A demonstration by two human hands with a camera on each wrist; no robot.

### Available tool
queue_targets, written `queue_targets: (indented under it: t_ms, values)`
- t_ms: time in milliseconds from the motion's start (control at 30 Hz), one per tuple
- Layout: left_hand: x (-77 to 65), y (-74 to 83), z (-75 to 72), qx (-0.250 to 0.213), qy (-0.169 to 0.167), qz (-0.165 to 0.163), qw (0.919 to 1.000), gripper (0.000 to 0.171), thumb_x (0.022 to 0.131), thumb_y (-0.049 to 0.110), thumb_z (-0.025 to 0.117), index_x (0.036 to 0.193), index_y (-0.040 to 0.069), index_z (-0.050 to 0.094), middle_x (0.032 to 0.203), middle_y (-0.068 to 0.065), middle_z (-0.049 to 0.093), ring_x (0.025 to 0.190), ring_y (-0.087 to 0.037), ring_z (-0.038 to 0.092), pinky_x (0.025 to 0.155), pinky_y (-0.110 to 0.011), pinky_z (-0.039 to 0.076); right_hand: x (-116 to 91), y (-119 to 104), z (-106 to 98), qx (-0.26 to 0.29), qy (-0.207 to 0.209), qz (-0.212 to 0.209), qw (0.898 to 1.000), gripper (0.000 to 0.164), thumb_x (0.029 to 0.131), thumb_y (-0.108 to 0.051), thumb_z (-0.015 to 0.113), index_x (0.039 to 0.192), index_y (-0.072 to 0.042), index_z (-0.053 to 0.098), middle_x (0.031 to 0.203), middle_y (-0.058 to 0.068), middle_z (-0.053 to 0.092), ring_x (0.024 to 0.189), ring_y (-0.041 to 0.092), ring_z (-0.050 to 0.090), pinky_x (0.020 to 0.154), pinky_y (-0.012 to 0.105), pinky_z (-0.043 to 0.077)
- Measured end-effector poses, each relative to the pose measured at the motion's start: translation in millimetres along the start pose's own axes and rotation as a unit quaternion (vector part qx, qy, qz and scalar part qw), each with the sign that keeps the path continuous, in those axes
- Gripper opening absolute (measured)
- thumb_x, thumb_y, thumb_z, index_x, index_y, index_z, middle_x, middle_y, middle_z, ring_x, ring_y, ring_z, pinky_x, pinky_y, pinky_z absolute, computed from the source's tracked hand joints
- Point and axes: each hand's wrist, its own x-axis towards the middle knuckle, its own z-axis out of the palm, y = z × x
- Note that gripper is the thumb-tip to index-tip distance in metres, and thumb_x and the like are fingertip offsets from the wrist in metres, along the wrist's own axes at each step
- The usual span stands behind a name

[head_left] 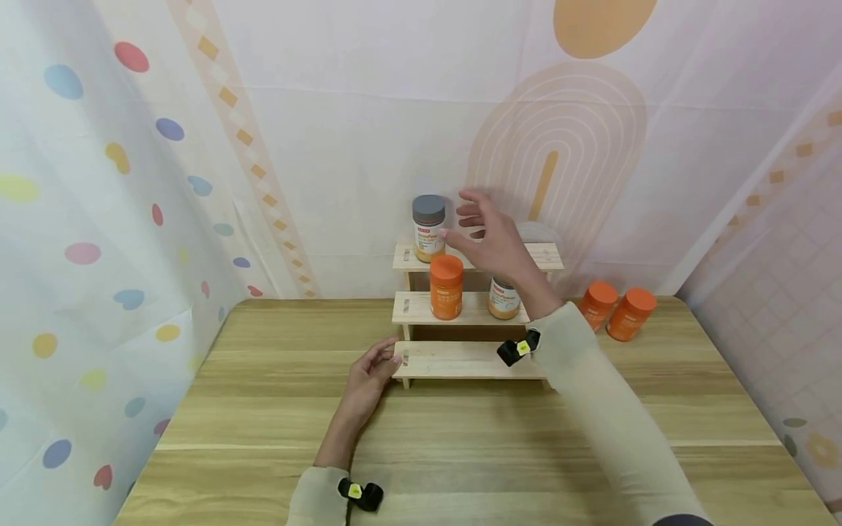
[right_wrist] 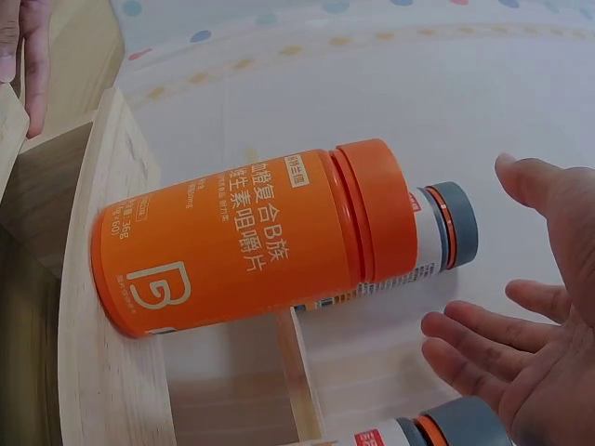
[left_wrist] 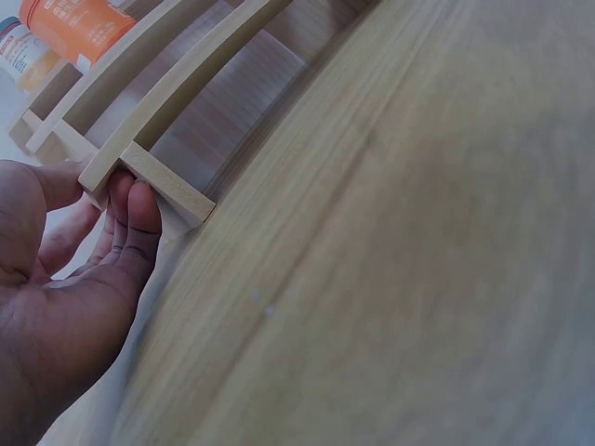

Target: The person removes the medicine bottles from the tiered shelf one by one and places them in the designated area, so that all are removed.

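A three-step wooden shelf (head_left: 467, 359) stands on the table. My left hand (head_left: 368, 374) holds the left end of its lowest board; in the left wrist view the thumb lies on the board and fingers curl beneath it. On the top step, at the left, is a white bottle with a grey lid (head_left: 429, 228). Beside it my right hand (head_left: 495, 241) is spread, holding nothing; the right wrist view shows a gap between fingers and bottle. The middle step bears an orange bottle (right_wrist: 232, 237) and a second grey-lidded bottle (head_left: 504, 300), partly hidden by the right hand.
Two more orange bottles (head_left: 629, 314) stand on the table right of the shelf, one partly covered by the right sleeve. A patterned cloth (head_left: 368, 161) hangs behind the table (head_left: 276, 409) and along its sides.
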Motion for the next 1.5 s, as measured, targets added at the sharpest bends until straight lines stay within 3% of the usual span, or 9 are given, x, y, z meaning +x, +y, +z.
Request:
queue_targets:
  t_ms: [467,800,967,1267,1500]
  values:
    - [-0.4,0.3,0.5,-0.003,-0.003,0.001,1.0,0.043,0.102,0.008,0.063,0.144,0.012,0.057,0.113,-0.009,0.062,0.096,-0.01,0.064,0.082,-0.017,0.053,18,-4,18,0.015,-0.001,0.006,1.0,0.071,0.095,-0.033,0.074,0.151,-0.008,0.04,0.137,0.017,0.057,0.121,0.032,0.06,0.104,0.044,0.052]
    - [-2.6,2.3,1.3,-0.008,-0.002,-0.001,1.0,0.043,0.102,0.007,0.063,0.144,0.011,0.057,0.113,-0.009,0.062,0.096,-0.01,0.064,0.082,-0.018,0.053,27,-5,35,0.0,0.03,0.013,0.999,0.067,0.095,-0.033,0.073,0.149,-0.008,0.042,0.133,0.015,0.055,0.114,0.029,0.056,0.101,0.039,0.05]
    - [-2.0,0.8,2.1,-0.006,-0.002,-0.001,1.0,0.043,0.101,0.008,0.063,0.144,0.011,0.057,0.113,-0.009,0.063,0.096,-0.01,0.064,0.082,-0.018,0.054,27,-7,37,-0.02,0.038,0.028,0.999,0.063,0.095,-0.037,0.073,0.146,-0.01,0.047,0.13,0.013,0.056,0.111,0.028,0.055,0.098,0.039,0.051]
    - [-0.5,-0.6,3.3,-0.005,0.003,0.0,1.0,0.042,0.101,0.007,0.064,0.143,0.011,0.058,0.112,-0.009,0.063,0.096,-0.01,0.065,0.082,-0.018,0.054,27,-6,35,-0.002,0.031,0.039,0.999,0.065,0.095,-0.037,0.074,0.147,-0.01,0.046,0.135,0.013,0.055,0.118,0.029,0.056,0.105,0.039,0.051]
    - [-1.4,-1.2,5.4,-0.01,0.001,-0.001,0.9999,0.041,0.101,0.007,0.064,0.142,0.012,0.059,0.113,-0.009,0.063,0.096,-0.01,0.065,0.081,-0.018,0.054,24,-6,29,0.019,0.056,0.019,0.998,0.064,0.094,-0.034,0.075,0.145,-0.007,0.048,0.134,0.013,0.055,0.114,0.027,0.058,0.101,0.037,0.053]
